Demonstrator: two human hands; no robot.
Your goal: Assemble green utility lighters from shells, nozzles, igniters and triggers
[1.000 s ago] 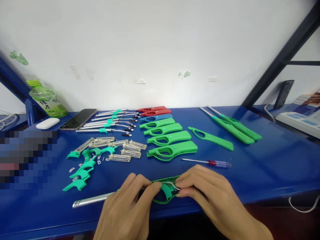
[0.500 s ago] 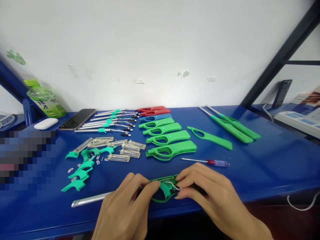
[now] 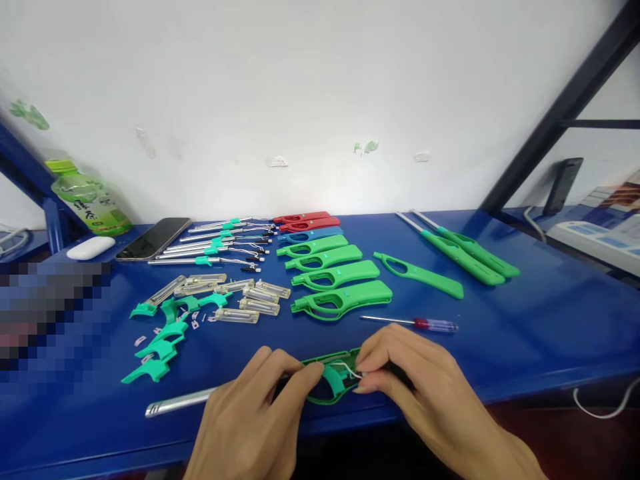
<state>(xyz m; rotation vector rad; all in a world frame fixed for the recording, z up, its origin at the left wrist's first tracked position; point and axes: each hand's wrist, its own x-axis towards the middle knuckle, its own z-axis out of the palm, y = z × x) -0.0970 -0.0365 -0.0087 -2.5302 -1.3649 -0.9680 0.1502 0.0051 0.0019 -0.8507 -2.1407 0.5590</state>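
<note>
At the table's front edge lies an opened green lighter half-shell point(image 3: 320, 401), its hollow side up. My left hand point(image 3: 253, 417) is closed around its front end, where a silver metal tube point(image 3: 183, 402) sticks out to the left. A teal trigger point(image 3: 334, 380) sits inside the shell, and a white wire point(image 3: 344, 364) curves over it towards the right. My right hand point(image 3: 425, 387) pinches the wire's end with a small dark part, inside the shell; the fingers hide most of that part and the shell's rear.
Behind my hands are a screwdriver point(image 3: 433, 325), several green shells point(image 3: 350, 298), clear fuel tanks point(image 3: 237, 315), loose teal triggers point(image 3: 155, 369) and metal tubes with wires point(image 3: 175, 261). Two long-necked lighters point(image 3: 465, 257) lie at the right. A bottle point(image 3: 90, 200) and phone point(image 3: 155, 239) stand back left.
The shell and its tube have shifted slightly to the right with my left hand. My right fingertips have moved a little on the wire's end.
</note>
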